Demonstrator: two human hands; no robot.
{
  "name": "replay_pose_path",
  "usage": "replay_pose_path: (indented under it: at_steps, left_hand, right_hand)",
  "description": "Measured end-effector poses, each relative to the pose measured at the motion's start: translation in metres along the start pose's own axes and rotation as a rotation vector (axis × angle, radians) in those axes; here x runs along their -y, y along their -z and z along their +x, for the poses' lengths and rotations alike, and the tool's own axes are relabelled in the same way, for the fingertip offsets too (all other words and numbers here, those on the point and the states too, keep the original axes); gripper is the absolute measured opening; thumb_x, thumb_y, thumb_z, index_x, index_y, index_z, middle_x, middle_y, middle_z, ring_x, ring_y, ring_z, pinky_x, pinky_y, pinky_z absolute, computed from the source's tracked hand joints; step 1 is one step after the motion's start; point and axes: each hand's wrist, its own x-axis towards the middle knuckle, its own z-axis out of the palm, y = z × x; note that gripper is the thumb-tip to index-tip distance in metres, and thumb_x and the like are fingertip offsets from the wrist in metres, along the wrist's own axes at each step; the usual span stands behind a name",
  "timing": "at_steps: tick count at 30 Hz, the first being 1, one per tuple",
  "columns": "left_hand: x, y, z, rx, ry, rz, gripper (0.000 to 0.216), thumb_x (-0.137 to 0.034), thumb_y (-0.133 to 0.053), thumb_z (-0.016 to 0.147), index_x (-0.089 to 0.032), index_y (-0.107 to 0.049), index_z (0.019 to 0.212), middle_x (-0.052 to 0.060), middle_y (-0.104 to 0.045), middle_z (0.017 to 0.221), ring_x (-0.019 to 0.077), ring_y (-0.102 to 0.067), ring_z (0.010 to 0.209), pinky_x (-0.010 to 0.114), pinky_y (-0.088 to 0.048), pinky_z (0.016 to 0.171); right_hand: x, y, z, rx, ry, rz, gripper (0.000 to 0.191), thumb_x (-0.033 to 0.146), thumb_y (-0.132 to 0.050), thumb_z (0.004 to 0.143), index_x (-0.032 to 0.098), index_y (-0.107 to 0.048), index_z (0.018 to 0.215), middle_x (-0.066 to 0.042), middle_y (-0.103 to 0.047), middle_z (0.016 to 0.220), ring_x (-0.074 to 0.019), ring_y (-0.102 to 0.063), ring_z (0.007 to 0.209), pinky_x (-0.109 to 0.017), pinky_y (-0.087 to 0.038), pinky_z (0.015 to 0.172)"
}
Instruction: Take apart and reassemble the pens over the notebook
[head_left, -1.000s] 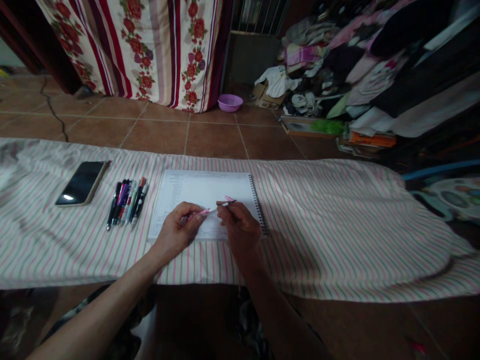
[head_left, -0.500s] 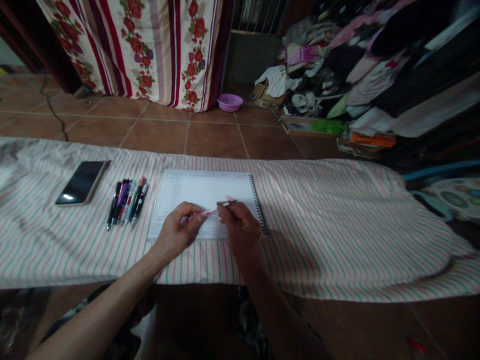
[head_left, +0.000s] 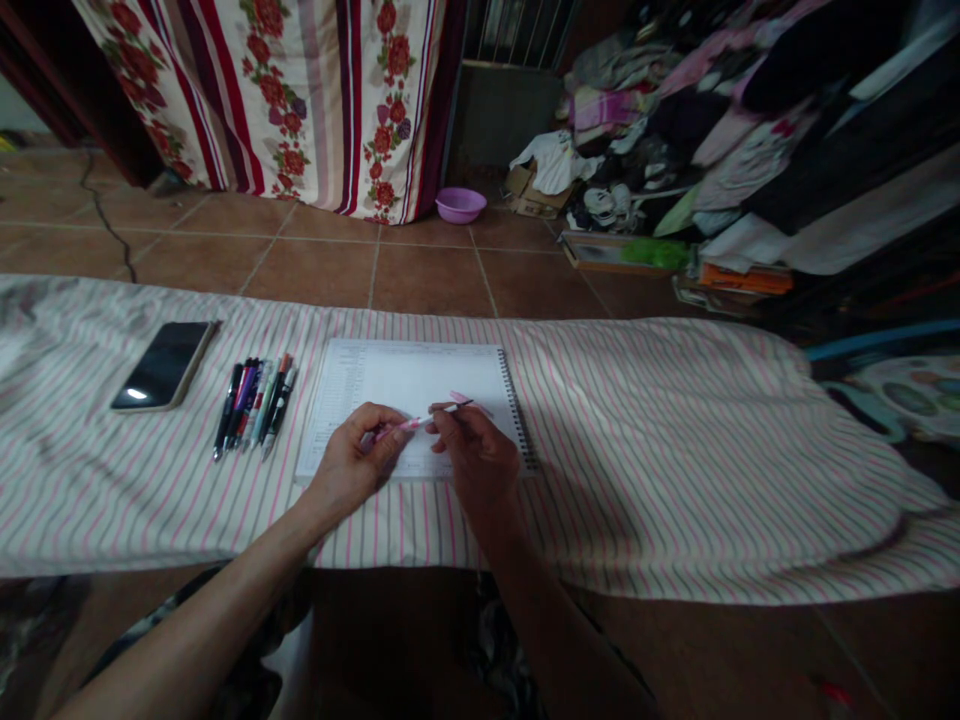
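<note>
Both of my hands meet over the open spiral notebook [head_left: 409, 370], whose coil runs down its right side. My left hand [head_left: 356, 455] is closed, pinching a pink pen barrel [head_left: 397, 428] between thumb and fingers. My right hand [head_left: 484, 455] is closed on a thin white pen refill [head_left: 450, 408] with a dark end, in line with the barrel. Whether the refill sits inside the barrel is too small to tell. A small pink piece [head_left: 459, 396] shows just beyond my right fingers; I cannot tell if it is held or lying on the page.
Several pens [head_left: 255, 400] lie side by side left of the notebook. Farther left is a smartphone [head_left: 165, 365]. A striped cloth [head_left: 675, 450] covers the table. Beyond it, a purple basin [head_left: 460, 205] sits on the tiled floor, near piled clothes [head_left: 615, 120].
My right hand has shifted slightly left, bringing the refill and its fingers closer to the pink barrel. My left hand has stayed nearly still.
</note>
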Motion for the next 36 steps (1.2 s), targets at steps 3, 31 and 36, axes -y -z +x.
replay_pose_path:
  at_steps: [3,31,36]
  left_hand:
    - [0.001,-0.001,0.0,-0.006,0.009,-0.003,0.014,-0.032,-0.057,0.079,-0.02,-0.062,0.083,0.002,-0.061,0.079,0.0156,-0.054,0.075,0.029,-0.042,0.071]
    - [0.008,0.008,0.001,0.0,-0.063,0.186,0.015,-0.033,-0.051,0.082,-0.021,-0.06,0.084,0.003,-0.059,0.083,0.0178,-0.054,0.08,0.033,-0.043,0.076]
    - [0.008,0.009,0.001,-0.003,-0.076,0.208,0.015,-0.032,-0.051,0.082,-0.021,-0.061,0.084,0.003,-0.059,0.084,0.0175,-0.056,0.08,0.031,-0.043,0.075]
  right_hand:
    - [0.004,0.0,0.0,-0.004,-0.054,0.021,0.014,0.031,-0.059,0.078,0.018,-0.065,0.077,0.001,-0.068,0.065,-0.0093,-0.06,0.05,-0.022,-0.051,0.051]
    - [0.0,0.007,0.006,-0.087,-0.091,0.144,0.025,0.039,-0.052,0.083,0.014,-0.057,0.084,-0.005,-0.069,0.079,-0.0136,-0.067,0.062,-0.026,-0.058,0.054]
    - [0.0,0.008,0.007,-0.112,-0.1,0.138,0.024,0.039,-0.053,0.082,0.015,-0.057,0.082,-0.005,-0.069,0.079,-0.0138,-0.067,0.061,-0.026,-0.057,0.053]
